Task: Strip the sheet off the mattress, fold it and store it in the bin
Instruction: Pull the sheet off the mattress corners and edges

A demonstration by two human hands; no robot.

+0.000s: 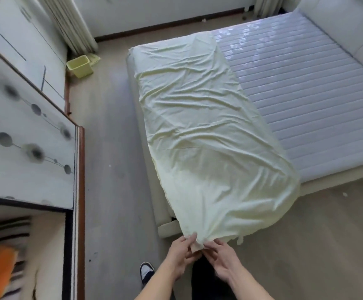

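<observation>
Gathering: I have both hands at the near end of the sheet [206, 135], where its corners come together just past the foot of the bed.
Left hand: my left hand [181, 253] pinches the bunched corner of cloth between thumb and curled fingers.
Right hand: my right hand [220, 262] meets it from the other side, fingertips closed on the same gathered corner; the two hands are almost touching.
Sheet position: the pale yellow cloth lies as a long, wrinkled strip along the left side of the mattress [310, 87], reaching from the far corner to my hands, with its near end hanging off the foot of the bed.
Mattress: the right part is bare, its quilted grey cover showing, so I judge the stripping done or close to it.
Fold state: the strip looks doubled lengthwise, one fold made, though I cannot tell how many layers there are.
Left to do: I reckon the strip needs folding end over end into a small bundle, then carrying to storage.
Bin: a small yellow bin [80, 66] stands on the floor [115, 148] by the far wall, well apart from me and left of the bed; nothing is visible inside it from here.
Progress: roughly the middle of the job, by my judgement.
Risk: the hanging end could drag on the floor as I lift.
</observation>
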